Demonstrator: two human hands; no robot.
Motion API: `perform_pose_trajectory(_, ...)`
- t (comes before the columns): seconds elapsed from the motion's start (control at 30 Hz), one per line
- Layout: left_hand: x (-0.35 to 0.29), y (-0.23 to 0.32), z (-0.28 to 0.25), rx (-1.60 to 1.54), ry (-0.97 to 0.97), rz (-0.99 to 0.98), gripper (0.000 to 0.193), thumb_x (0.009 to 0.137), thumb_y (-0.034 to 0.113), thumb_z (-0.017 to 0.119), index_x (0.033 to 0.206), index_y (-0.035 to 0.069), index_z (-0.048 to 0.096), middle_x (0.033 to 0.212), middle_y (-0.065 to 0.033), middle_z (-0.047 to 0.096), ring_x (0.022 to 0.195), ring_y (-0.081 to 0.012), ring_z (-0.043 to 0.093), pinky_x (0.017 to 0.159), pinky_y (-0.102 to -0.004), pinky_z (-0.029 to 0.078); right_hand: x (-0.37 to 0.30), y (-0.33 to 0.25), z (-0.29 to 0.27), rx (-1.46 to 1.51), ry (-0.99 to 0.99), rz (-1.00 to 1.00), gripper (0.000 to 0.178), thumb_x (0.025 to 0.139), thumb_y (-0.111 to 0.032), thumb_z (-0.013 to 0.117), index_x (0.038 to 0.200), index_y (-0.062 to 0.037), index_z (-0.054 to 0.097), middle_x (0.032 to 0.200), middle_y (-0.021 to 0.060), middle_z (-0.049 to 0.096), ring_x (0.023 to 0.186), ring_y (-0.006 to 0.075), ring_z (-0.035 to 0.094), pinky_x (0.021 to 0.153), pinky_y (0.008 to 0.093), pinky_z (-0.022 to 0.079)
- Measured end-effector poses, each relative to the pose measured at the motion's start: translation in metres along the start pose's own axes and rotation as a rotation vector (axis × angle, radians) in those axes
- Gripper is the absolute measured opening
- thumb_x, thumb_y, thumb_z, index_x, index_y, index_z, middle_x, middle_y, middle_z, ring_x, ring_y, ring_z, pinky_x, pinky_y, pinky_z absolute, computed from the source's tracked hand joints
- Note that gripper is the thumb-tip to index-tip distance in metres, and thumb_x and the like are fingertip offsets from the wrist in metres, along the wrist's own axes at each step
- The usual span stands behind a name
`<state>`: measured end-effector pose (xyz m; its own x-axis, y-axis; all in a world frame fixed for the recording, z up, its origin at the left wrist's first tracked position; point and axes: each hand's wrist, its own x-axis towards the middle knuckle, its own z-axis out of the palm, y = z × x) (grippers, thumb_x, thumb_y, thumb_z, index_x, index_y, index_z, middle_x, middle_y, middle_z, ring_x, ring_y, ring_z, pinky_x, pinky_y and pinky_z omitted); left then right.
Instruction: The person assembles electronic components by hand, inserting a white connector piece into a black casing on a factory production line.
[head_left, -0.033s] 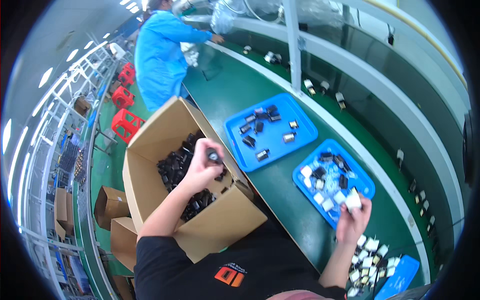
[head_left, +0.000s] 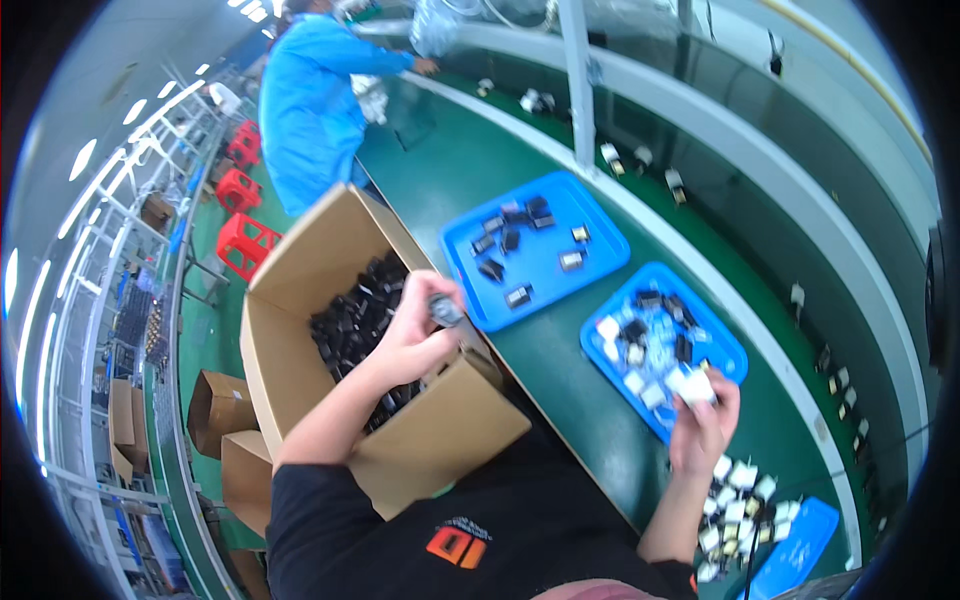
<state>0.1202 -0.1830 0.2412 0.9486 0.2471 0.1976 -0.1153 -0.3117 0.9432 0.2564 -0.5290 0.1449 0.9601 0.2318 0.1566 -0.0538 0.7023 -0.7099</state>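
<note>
My left hand is over the right wall of an open cardboard box, its fingers closed round a small grey-black part with a round end. Below that hand, many small black parts are heaped in the box. On the right, my right hand pinches a small white block-shaped part above the lower edge of the nearer blue tray. White and black pieces and clear plastic bits lie in this tray.
A farther blue tray holds several black parts. White and yellow parts are piled by a blue tray at lower right. More parts lie along the green belt. A person in blue works at the far end.
My left hand has shifted slightly right with the grey-black part, whose round end faces more into view. The white part in my right hand has turned and moved a little left.
</note>
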Motion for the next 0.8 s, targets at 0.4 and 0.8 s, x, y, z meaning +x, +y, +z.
perform_pose_trajectory(0.4,0.048,0.021,0.107,-0.025,-0.633,0.088,0.039,0.083,0.002,0.065,0.119,0.001,0.050,0.112,-0.0106,0.053,0.098,-0.0197,0.055,0.084,-0.0310,0.045,0.006,-0.054,0.078,-0.676,-0.372,-0.178,0.038,0.072,0.009,0.068,0.102,-0.0042,0.050,0.099,0.0121,0.063,0.089,0.0173,0.064,0.079,0.0288,0.051)
perform_pose_trajectory(0.8,0.045,0.005,0.123,0.040,-0.528,0.163,0.045,0.081,0.011,0.074,0.124,0.004,0.060,0.107,-0.0116,0.065,0.097,-0.0237,0.063,0.084,-0.0329,0.049,0.002,-0.022,0.052,-0.746,-0.275,-0.108,0.029,0.072,0.004,0.070,0.096,-0.0029,0.055,0.101,0.0103,0.062,0.093,0.0163,0.059,0.083,0.0294,0.048)
